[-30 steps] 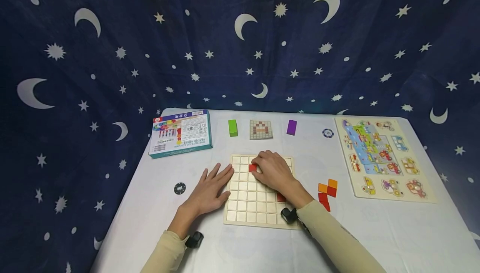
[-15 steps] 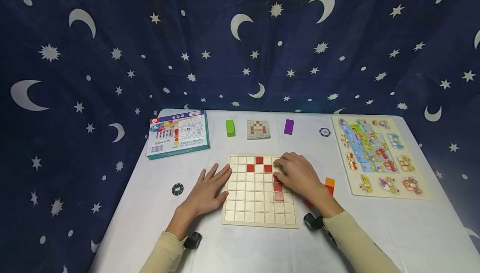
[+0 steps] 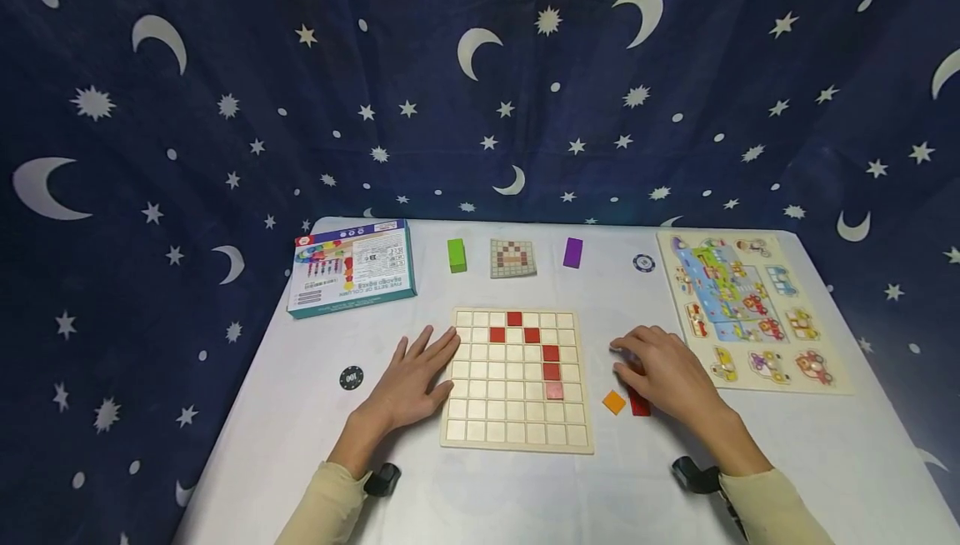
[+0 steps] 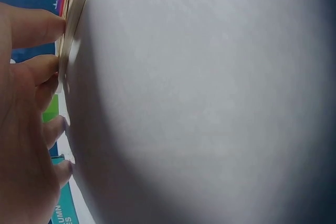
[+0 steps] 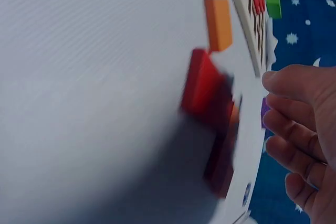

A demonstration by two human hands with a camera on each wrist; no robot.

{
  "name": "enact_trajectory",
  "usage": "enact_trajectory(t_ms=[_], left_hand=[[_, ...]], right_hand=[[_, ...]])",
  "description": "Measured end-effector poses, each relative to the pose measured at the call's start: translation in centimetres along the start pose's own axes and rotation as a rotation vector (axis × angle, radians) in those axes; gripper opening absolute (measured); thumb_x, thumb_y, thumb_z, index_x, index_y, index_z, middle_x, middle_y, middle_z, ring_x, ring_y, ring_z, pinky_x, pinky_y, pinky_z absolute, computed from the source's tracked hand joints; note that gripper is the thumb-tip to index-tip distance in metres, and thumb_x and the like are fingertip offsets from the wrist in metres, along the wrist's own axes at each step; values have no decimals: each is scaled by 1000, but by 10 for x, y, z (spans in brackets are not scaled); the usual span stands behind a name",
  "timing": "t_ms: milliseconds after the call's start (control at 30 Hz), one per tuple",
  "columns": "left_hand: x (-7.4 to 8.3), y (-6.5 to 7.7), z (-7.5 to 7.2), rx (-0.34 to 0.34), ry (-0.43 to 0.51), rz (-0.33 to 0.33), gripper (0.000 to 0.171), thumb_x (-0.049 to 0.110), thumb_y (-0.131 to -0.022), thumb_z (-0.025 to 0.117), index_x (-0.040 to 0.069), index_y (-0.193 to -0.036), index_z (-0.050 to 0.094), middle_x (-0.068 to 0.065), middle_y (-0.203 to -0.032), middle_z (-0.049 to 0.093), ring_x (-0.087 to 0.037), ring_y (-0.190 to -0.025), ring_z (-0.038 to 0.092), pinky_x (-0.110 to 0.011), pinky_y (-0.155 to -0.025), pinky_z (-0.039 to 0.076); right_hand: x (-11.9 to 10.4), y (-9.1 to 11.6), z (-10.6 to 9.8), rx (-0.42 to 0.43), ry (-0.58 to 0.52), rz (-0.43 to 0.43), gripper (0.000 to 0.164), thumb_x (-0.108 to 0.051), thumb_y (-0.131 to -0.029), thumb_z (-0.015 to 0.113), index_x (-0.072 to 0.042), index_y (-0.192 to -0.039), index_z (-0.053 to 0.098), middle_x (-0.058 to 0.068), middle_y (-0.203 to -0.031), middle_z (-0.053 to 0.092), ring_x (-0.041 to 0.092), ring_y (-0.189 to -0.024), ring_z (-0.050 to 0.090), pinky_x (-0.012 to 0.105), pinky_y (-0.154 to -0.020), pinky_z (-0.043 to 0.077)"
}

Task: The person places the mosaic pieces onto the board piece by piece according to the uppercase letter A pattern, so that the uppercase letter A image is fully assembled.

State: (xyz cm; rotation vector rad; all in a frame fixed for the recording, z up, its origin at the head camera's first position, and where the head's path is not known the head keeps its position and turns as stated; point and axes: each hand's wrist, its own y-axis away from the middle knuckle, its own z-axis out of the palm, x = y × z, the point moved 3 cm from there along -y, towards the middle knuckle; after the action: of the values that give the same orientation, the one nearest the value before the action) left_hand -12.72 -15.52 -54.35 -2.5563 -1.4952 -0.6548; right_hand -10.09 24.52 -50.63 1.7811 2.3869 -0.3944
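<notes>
A cream grid board (image 3: 517, 440) lies flat, with several red tiles (image 3: 551, 371) set in its squares. My left hand (image 3: 408, 378) rests spread at the board's left side, fingertips on its edge. In the left wrist view, the thumb and index fingertips touch the board's side (image 4: 79, 3). My right hand (image 3: 667, 372) hovers right of the board over loose red tiles (image 3: 640, 402), partly hiding them. Its fingers are loosely bent with nothing between them in the right wrist view. An orange tile (image 3: 614, 402) lies between these and the board.
Behind the board stand a green block (image 3: 457, 255), a small pattern card (image 3: 513, 259) and a purple block (image 3: 573, 252). A box (image 3: 352, 270) and black chip (image 3: 351, 377) lie left. A picture puzzle (image 3: 780, 378) and blue-white chip (image 3: 643, 263) lie right.
My right hand has left the board's top rows and moved right to the loose tiles, uncovering the red tiles on the grid. The left hand has stayed in place.
</notes>
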Motion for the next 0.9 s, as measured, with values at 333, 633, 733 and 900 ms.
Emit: enact_trajectory(t_ms=[333,633,733,900], left_hand=[[1,1,-1,-12,5,-9,72,39,-104,55,21,-170,31,4,-178,28,-35,-169,16,-70,-133,12],[1,0,-1,-12,6,-5,72,38,-104,55,20,-169,31,3,-178,28,-36,-169,15,-70,-133,12],[0,0,-2,-23,-5,-10,73,39,-104,54,20,-170,29,4,-179,26,-35,-169,14,-70,-133,11],[1,0,-1,6,-1,2,72,38,-103,55,19,-169,33,2,-178,31,-36,-168,18,-71,-132,14]], right_hand=[[20,26,-5,-6,19,51,32,-20,-86,88,-11,-115,80,6,-108,74,24,-95,64,51,-87,55],[31,49,-6,17,42,77,32,-18,-84,88,-8,-113,80,8,-107,75,31,-99,68,56,-88,57],[34,53,-3,12,55,95,33,-20,-83,88,-8,-113,80,9,-106,74,30,-99,66,56,-89,57],[35,57,0,49,65,112,35,-24,-80,93,-9,-109,81,7,-103,74,28,-95,67,54,-87,58]])
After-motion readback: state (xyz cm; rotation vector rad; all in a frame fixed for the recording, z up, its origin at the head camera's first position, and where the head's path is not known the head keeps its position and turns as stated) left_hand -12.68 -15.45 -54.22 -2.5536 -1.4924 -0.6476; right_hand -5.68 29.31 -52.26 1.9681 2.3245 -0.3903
